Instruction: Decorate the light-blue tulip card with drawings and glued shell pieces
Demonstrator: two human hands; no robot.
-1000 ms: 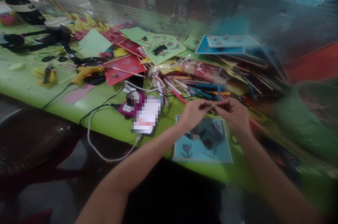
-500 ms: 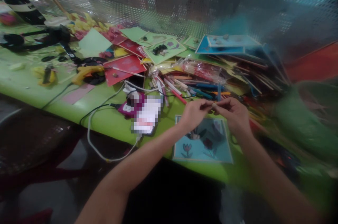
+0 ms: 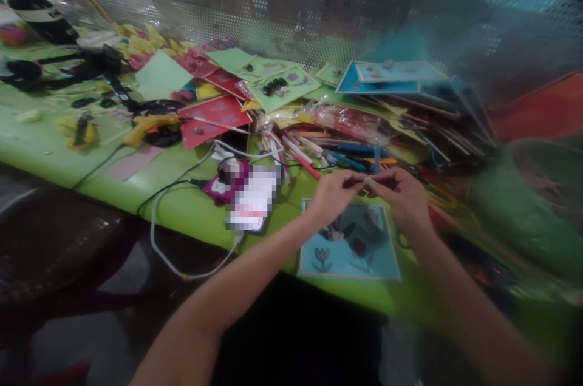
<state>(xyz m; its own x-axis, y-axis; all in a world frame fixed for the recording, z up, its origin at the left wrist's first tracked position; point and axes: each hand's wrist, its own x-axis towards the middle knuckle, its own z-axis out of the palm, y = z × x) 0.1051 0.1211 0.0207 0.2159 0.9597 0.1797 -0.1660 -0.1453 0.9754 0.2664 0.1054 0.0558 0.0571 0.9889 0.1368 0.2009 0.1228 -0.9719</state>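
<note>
A small pale piece (image 3: 367, 182), blurred, sits right of the frame's centre, the left hand (image 3: 336, 193) and right hand (image 3: 404, 196) each with a fingertip grip pinched on it. Lower down, a blue flower card (image 3: 341, 261) lies on the green table (image 3: 45, 138).

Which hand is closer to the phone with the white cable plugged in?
Left. The left hand is to the right of the smartphone; the right hand is farther right, past the left hand.
</note>
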